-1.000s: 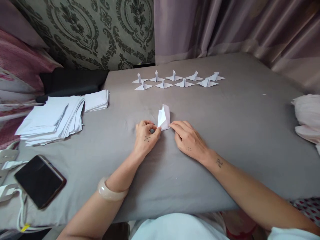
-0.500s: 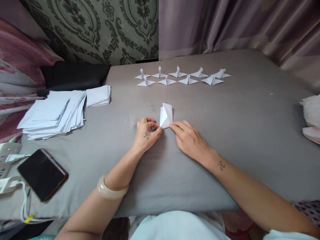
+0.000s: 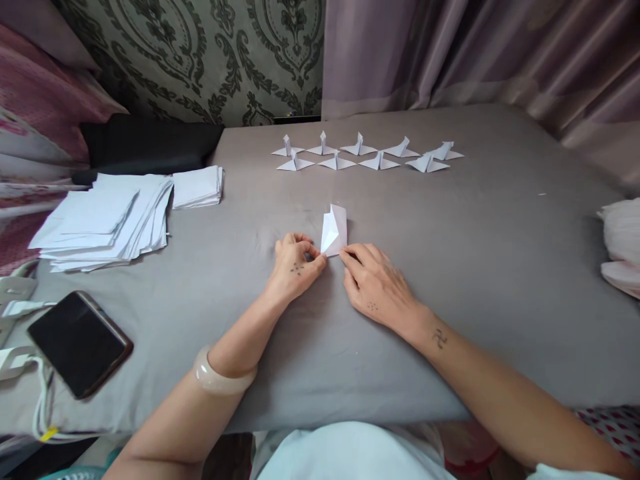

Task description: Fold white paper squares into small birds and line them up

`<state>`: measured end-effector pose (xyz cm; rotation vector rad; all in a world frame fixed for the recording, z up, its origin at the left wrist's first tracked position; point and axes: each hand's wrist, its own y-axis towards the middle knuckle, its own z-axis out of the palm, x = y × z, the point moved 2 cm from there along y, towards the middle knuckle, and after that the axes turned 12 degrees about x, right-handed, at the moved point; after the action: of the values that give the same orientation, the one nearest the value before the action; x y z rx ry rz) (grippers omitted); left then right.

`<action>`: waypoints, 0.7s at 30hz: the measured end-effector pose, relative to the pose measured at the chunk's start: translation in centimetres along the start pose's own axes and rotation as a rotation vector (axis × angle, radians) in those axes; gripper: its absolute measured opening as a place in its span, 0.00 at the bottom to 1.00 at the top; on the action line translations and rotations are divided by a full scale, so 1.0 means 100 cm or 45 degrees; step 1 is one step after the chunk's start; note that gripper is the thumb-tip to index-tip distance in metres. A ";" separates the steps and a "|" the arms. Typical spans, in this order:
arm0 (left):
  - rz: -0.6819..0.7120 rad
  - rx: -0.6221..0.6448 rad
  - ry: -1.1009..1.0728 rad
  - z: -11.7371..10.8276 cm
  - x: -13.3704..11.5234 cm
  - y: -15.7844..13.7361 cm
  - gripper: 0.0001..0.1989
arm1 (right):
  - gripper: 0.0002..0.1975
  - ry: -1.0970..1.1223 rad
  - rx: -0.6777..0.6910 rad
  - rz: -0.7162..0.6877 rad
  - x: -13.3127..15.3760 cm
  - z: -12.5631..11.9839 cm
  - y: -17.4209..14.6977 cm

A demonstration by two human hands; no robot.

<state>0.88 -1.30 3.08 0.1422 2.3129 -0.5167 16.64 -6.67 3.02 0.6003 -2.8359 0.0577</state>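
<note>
A small piece of folded white paper [image 3: 335, 232] lies on the grey cloth, with a slanted flap and creases showing on its face. My left hand [image 3: 297, 263] pinches its lower left corner between thumb and fingers. At the lower right corner, the fingertips of my right hand [image 3: 375, 280] press on the paper's edge; the right thumb is tucked below, off the sheet. Beyond the paper stand several folded white paper birds [image 3: 336, 161] in two rows.
A large stack of white paper [image 3: 145, 207] and a smaller stack [image 3: 197, 187] lie at the left. Nearer me are a phone [image 3: 80, 343] and a power strip with white cables [image 3: 43, 393]. A black folded item [image 3: 150, 143] rests at the back left, and white fabric [image 3: 623, 233] at the right edge.
The right hand's fingers have shifted slightly at the paper's lower right corner, its thumb drawing nearer to the sheet. The left hand keeps its pinch. The whole view has tilted slightly.
</note>
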 end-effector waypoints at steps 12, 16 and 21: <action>0.039 -0.002 -0.028 -0.001 0.001 -0.001 0.05 | 0.18 -0.062 0.034 0.005 0.009 -0.002 -0.002; 0.061 -0.028 -0.033 -0.001 0.000 -0.001 0.06 | 0.18 -0.006 0.018 0.008 0.009 0.000 -0.002; 0.072 -0.052 -0.006 0.002 0.001 -0.001 0.05 | 0.19 -0.010 0.030 0.040 0.010 0.000 -0.002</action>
<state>0.93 -1.45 2.87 0.1863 2.3058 -0.4408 15.79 -7.26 3.23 0.5620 -2.8563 0.0944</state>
